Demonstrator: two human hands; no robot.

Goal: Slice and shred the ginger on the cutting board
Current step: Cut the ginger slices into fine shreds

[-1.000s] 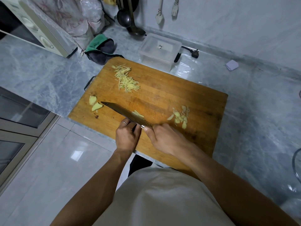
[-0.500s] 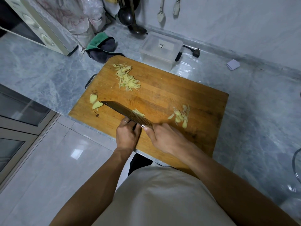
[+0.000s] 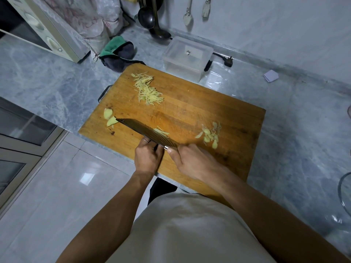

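A wooden cutting board (image 3: 190,103) lies on the marble counter. A pile of ginger shreds (image 3: 146,90) sits at its far left, two ginger end pieces (image 3: 109,116) near the left edge, and loose ginger slices (image 3: 209,134) at the right. My right hand (image 3: 191,162) grips the handle of a dark cleaver (image 3: 144,130), whose blade runs leftward across the board's front. My left hand (image 3: 148,156) has its fingers curled, knuckles against the blade, holding down ginger that the blade mostly hides. A few fresh shreds (image 3: 161,132) show just beyond the blade.
A clear plastic box (image 3: 188,57) stands behind the board, with a black plug and cord (image 3: 226,60) beside it. A green and dark cloth (image 3: 117,54) lies at the back left near a microwave (image 3: 43,29). Ladles and spoons hang on the wall. A glass bowl rim (image 3: 343,192) shows at the right.
Both hands stay in place at the board's front edge. The cleaver has shifted only slightly over the ginger under my left fingers.
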